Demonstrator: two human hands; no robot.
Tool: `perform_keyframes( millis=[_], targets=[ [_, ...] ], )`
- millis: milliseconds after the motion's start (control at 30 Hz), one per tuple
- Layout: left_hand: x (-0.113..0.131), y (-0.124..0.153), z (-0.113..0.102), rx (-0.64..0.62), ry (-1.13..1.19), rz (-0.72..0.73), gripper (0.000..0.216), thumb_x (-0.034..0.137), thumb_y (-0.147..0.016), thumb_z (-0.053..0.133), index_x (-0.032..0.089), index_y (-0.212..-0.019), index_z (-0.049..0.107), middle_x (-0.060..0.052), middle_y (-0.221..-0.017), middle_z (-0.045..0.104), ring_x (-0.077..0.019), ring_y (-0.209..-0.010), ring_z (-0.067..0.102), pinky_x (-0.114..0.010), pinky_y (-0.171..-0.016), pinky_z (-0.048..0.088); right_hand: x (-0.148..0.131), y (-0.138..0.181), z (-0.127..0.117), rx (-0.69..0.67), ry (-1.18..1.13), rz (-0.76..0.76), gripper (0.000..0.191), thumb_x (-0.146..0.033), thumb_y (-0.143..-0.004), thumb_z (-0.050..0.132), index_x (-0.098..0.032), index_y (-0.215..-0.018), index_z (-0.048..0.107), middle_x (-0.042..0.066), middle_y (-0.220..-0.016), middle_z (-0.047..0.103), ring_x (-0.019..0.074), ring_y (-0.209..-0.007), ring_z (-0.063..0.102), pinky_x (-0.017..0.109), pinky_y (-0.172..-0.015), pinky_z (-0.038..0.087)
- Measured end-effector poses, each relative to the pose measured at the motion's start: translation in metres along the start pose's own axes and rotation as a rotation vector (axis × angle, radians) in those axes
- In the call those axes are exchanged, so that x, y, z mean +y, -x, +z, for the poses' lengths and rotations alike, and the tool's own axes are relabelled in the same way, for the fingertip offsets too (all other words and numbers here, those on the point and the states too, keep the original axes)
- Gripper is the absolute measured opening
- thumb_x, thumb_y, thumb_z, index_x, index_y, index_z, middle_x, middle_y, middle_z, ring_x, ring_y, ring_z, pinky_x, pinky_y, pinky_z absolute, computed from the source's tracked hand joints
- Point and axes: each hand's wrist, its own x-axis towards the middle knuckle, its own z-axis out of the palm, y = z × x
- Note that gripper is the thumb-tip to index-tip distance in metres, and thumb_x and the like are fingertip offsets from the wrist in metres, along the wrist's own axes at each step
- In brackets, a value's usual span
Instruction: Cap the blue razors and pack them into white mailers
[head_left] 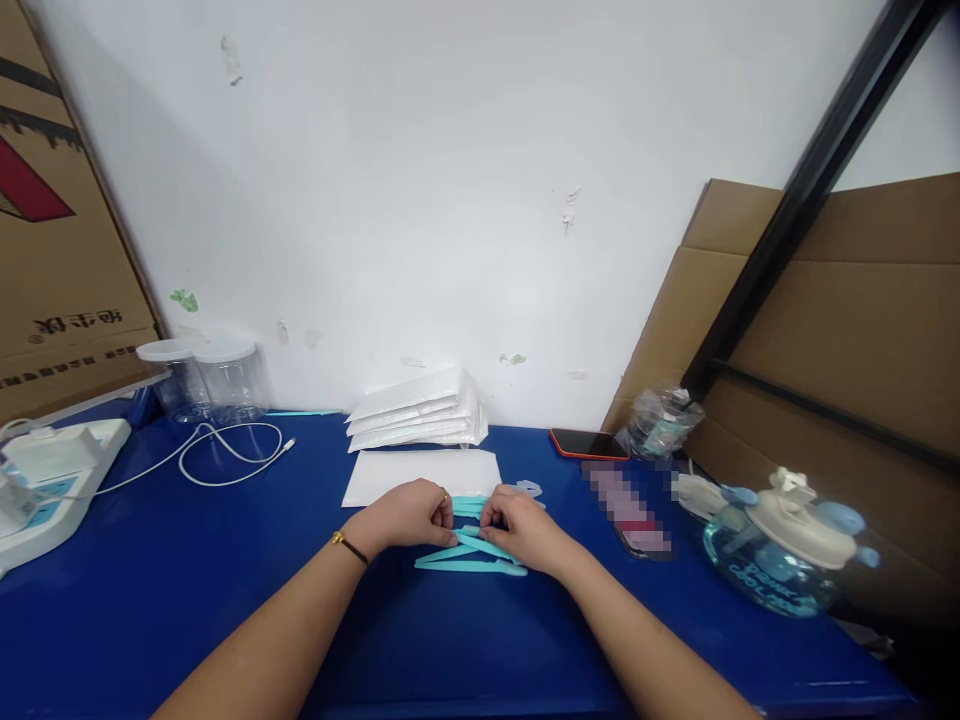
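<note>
Several thin turquoise plastic strips (pixel 471 567), which look like bag clips, lie on the blue table in front of me, some crossing at an angle. My left hand (pixel 416 515) has its fingers curled and pinched at the left end of one strip. From the other side, my right hand (pixel 529 532) pinches a strip near its upper end. More turquoise strips (pixel 469 507) lie bunched just beyond my fingers, partly hidden by them. Behind both hands a flat white padded envelope (pixel 424 472) rests on the table.
A stack of white padded envelopes (pixel 412 412) stands by the wall. To the right are a red-edged phone (pixel 589 444), a second, blurred-out device (pixel 630 510) and a clear water bottle (pixel 784 550). Leftward lie a white cable (pixel 225 470), lidded clear jars (pixel 229 380) and a power strip (pixel 64 490).
</note>
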Motion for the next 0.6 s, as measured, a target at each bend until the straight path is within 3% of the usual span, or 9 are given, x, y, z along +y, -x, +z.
perform_keyframes(
  millis=[333, 600],
  targets=[
    [0.007, -0.004, 0.001, 0.185, -0.070, 0.046, 0.032, 0.048, -0.077, 0.049, 0.022, -0.083, 0.067, 0.001, -0.072, 0.064, -0.0127, -0.064, 0.054, -0.021, -0.054, 0.032, -0.001, 0.002, -0.017, 0.128, 0.166, -0.061, 0.004, -0.020, -0.083, 0.054, -0.021, -0.083, 0.058, 0.002, -0.087, 0.055, 0.0168, -0.082, 0.051, 0.030, -0.074, 0.035],
    [0.012, -0.012, 0.006, 0.280, -0.247, 0.091, 0.020, 0.033, -0.079, 0.049, 0.023, -0.079, 0.067, 0.000, -0.076, 0.065, -0.0137, -0.066, 0.055, -0.024, -0.057, 0.032, 0.001, 0.003, -0.023, 0.145, 0.149, -0.072, 0.004, -0.018, -0.083, 0.054, -0.020, -0.083, 0.056, 0.002, -0.086, 0.053, 0.0158, -0.081, 0.051, 0.028, -0.073, 0.036]
  ],
)
